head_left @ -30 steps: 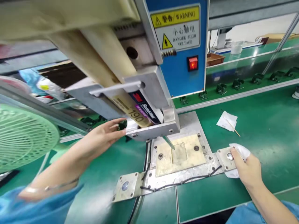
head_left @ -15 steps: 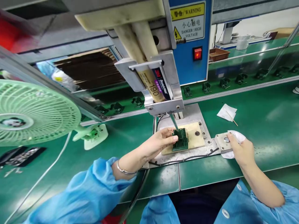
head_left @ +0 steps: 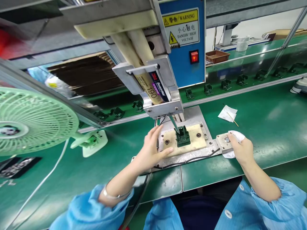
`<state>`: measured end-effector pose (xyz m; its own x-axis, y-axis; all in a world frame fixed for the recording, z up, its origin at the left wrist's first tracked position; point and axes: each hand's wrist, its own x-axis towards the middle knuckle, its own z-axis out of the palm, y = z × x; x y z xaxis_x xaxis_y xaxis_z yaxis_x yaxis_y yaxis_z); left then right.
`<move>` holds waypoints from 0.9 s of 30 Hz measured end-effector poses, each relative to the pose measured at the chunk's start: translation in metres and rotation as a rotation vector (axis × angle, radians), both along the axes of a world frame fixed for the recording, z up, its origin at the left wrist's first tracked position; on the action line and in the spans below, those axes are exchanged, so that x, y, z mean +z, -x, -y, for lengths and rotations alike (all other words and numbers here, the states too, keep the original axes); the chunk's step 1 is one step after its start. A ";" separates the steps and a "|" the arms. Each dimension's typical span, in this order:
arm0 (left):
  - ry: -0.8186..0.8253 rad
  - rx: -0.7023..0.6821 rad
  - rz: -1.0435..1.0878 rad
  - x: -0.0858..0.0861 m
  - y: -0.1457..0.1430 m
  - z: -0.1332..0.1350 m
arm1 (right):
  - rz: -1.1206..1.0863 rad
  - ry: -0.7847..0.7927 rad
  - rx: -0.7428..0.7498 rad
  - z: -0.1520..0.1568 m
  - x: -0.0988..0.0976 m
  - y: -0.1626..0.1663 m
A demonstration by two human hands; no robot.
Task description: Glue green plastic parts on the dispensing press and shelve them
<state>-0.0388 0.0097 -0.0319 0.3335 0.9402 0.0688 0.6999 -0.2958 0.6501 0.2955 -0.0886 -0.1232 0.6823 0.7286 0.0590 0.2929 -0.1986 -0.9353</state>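
Note:
A dark green plastic part [head_left: 183, 136] stands on the cream fixture plate [head_left: 195, 142] beneath the glue dispenser. The thin nozzle [head_left: 173, 123] slants down, its tip at the top of the part. To the left of the part, my left hand [head_left: 152, 148] is open, thumb and fingers spread, apart from it and holding nothing. On the right, my right hand [head_left: 243, 148] is closed at the edge of a push-button block [head_left: 223, 142], thumb beside the silver button. White tissue [head_left: 237, 135] shows around that hand and under the block; its other fingers are partly hidden.
Above the fixture hangs the labelled two-barrel adhesive cartridge [head_left: 153, 88]. A blue control box [head_left: 183, 64] has a lit red switch. A green fan [head_left: 35, 121] stands left. Behind, several similar parts line a green conveyor [head_left: 199, 91]. White paper with a stick [head_left: 227, 113] lies right.
My left hand has let go of the green part and drawn back to the left, fingers spreading. The part stays under the nozzle. My right hand remains at the button block; the camera view has shifted slightly.

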 end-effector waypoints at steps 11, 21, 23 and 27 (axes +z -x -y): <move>0.357 0.537 0.715 -0.039 0.067 0.036 | 0.002 0.020 0.002 0.002 0.007 0.002; 0.190 0.624 0.918 -0.066 0.061 0.037 | 0.017 0.036 -0.045 0.004 0.000 -0.003; 0.187 0.620 0.923 -0.066 0.061 0.037 | 0.016 0.031 -0.048 0.004 0.001 -0.003; 0.175 0.620 0.927 -0.064 0.059 0.037 | -0.007 0.025 -0.056 0.005 0.002 -0.003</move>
<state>-0.0980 -0.0269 -0.0956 -0.3055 0.9467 -0.1018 -0.0804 0.0809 0.9935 0.2981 -0.0936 -0.1216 0.7223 0.6906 0.0364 0.2744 -0.2379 -0.9317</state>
